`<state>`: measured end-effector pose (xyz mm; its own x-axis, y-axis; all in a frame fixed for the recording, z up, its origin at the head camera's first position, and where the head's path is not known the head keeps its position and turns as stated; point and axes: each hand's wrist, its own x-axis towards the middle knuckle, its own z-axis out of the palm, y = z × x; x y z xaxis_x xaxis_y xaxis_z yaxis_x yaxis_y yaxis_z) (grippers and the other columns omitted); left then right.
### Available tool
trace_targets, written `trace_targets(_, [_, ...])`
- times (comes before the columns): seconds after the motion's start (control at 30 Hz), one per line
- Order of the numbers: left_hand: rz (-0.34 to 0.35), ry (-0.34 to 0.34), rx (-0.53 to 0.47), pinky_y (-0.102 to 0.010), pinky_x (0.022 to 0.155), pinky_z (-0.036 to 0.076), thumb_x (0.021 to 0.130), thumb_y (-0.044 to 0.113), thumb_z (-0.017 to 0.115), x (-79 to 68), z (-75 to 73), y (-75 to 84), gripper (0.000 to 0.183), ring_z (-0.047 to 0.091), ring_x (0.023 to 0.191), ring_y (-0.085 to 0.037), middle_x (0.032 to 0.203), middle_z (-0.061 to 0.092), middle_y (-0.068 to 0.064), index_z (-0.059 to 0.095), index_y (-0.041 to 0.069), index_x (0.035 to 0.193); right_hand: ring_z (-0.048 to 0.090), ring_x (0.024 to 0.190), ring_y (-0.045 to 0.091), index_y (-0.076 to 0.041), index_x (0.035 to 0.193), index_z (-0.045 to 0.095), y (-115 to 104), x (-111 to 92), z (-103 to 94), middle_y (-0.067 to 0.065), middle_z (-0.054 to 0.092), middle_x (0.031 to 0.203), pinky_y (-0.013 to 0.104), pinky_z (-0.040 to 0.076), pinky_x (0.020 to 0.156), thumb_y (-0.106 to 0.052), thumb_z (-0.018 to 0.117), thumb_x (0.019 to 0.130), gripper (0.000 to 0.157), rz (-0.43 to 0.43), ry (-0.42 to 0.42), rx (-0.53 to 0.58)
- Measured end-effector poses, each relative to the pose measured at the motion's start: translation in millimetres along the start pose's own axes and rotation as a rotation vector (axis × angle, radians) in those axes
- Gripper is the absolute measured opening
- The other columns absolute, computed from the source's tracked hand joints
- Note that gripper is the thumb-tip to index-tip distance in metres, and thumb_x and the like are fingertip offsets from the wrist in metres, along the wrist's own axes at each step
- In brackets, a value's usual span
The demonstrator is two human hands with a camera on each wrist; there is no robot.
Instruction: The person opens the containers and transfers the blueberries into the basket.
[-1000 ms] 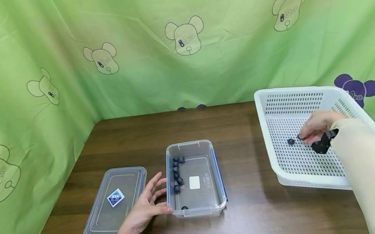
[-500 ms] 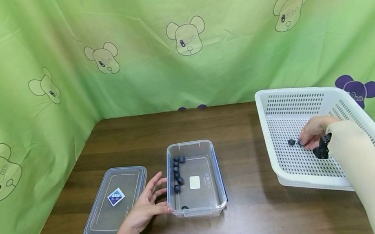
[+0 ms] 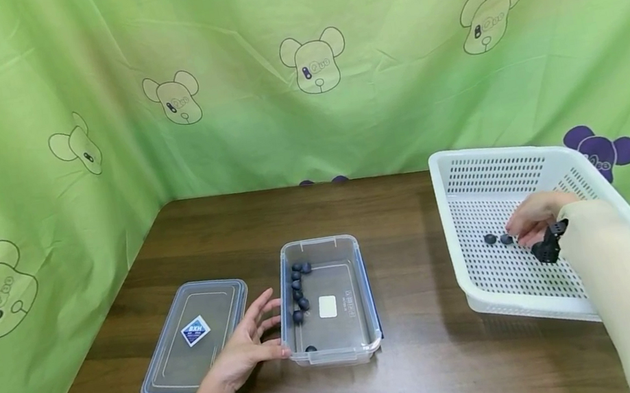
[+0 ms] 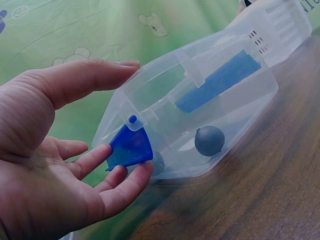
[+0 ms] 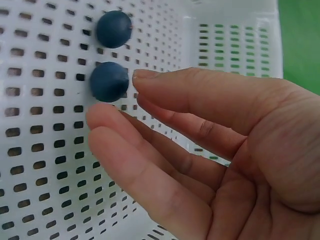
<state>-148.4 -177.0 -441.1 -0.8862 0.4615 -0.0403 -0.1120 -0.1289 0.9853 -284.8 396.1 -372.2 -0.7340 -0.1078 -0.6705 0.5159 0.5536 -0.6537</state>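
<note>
A clear plastic food container (image 3: 350, 350) with blue side clips stands mid-table, several blueberries (image 3: 303, 303) inside it, mostly along its left side. My left hand (image 3: 243, 349) rests against that side; in the left wrist view the thumb lies at the rim and the fingers touch a blue clip (image 4: 132, 147). Inside the white perforated basket (image 3: 454, 250) at the right is my right hand (image 3: 534, 215). In the right wrist view its thumb and fingers are spread apart beside one blueberry (image 5: 109, 81), holding nothing. A second blueberry (image 5: 114, 29) lies just beyond.
Left of the container, a clear lid (image 3: 182, 358) with a blue edge and a label lies flat on the brown wooden table (image 3: 392, 211). Behind and beside the table hangs a green patterned curtain (image 3: 254, 130).
My right hand has drawn slightly right, away from the nearer blueberry, which now shows more fully in the basket. The left hand stays in place.
</note>
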Motion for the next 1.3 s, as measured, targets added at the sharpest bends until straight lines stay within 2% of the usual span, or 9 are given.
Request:
trace_targets(0.13, [-0.003, -0.002, 0.000, -0.032, 0.095, 0.048, 0.074, -0.004, 0.080, -0.6, 0.9, -0.2, 0.108, 0.029, 0.131, -0.041, 0.153, 0.017, -0.028, 0.008, -0.004, 0.156, 0.069, 0.069, 0.016, 0.003, 0.092, 0.070, 1.5, -4.3, -4.0, 0.010, 0.069, 0.076, 0.028, 0.058, 0.071, 0.002, 0.062, 0.089, 0.008, -0.014, 0.002, 0.058])
trace_targets(0.27, [0.000, -0.002, -0.001, -0.032, 0.095, 0.048, 0.075, -0.003, 0.079, -0.5, 1.2, 0.2, 0.108, 0.028, 0.131, -0.041, 0.153, 0.017, -0.028, 0.009, -0.004, 0.156, 0.070, 0.073, 0.016, -0.002, 0.092, 0.071, -3.6, -8.6, -9.2, 0.009, 0.071, 0.081, 0.030, 0.058, 0.075, 0.002, 0.058, 0.093, 0.014, -0.067, -0.040, 0.122])
trace_targets(0.4, [0.001, -0.003, -0.001, -0.031, 0.095, 0.048, 0.074, -0.003, 0.080, -0.3, 1.0, 0.2, 0.109, 0.029, 0.131, -0.039, 0.154, 0.017, -0.028, 0.008, -0.004, 0.156, 0.072, 0.080, 0.017, -0.007, 0.093, 0.072, -15.9, -13.0, -13.0, 0.007, 0.073, 0.086, 0.032, 0.057, 0.081, 0.001, 0.054, 0.097, 0.019, -0.129, -0.073, 0.172])
trace_targets(0.67, [0.010, 0.000, -0.005, -0.031, 0.094, 0.048, 0.074, -0.004, 0.080, -0.3, 1.2, 0.0, 0.110, 0.033, 0.129, -0.035, 0.154, 0.016, -0.030, 0.007, -0.005, 0.156, 0.072, 0.085, 0.019, -0.012, 0.093, 0.070, -47.0, -19.3, -5.9, 0.008, 0.073, 0.090, 0.035, 0.056, 0.085, 0.003, 0.055, 0.097, 0.022, -0.240, -0.056, 0.225])
trace_targets(0.93, [0.046, -0.005, -0.011, -0.032, 0.094, 0.048, 0.073, -0.005, 0.080, -0.7, 1.4, -1.4, 0.110, 0.036, 0.127, -0.033, 0.152, 0.018, -0.033, 0.007, -0.007, 0.154, 0.071, 0.088, 0.020, -0.013, 0.096, 0.071, -86.7, -23.6, 16.9, 0.005, 0.072, 0.092, 0.036, 0.056, 0.084, 0.003, 0.055, 0.097, 0.023, -0.338, -0.064, 0.174])
trace_targets(1.17, [0.028, 0.001, -0.004, -0.033, 0.094, 0.048, 0.073, -0.005, 0.080, 0.4, 0.9, -1.2, 0.110, 0.036, 0.127, -0.032, 0.152, 0.018, -0.031, 0.007, -0.006, 0.155, 0.071, 0.083, 0.023, -0.001, 0.104, 0.069, -123.9, -24.7, 50.1, 0.012, 0.072, 0.091, 0.036, 0.057, 0.080, 0.005, 0.062, 0.092, 0.016, -0.403, -0.073, 0.124])
trace_targets(1.3, [0.034, -0.003, -0.007, -0.032, 0.094, 0.048, 0.073, -0.005, 0.079, -0.1, 0.9, -0.4, 0.110, 0.035, 0.127, -0.034, 0.152, 0.017, -0.032, 0.007, -0.006, 0.155, 0.071, 0.082, 0.023, 0.011, 0.117, 0.061, -143.5, -21.0, 73.3, 0.011, 0.073, 0.090, 0.036, 0.057, 0.080, 0.004, 0.063, 0.091, 0.027, -0.427, -0.087, 0.034])
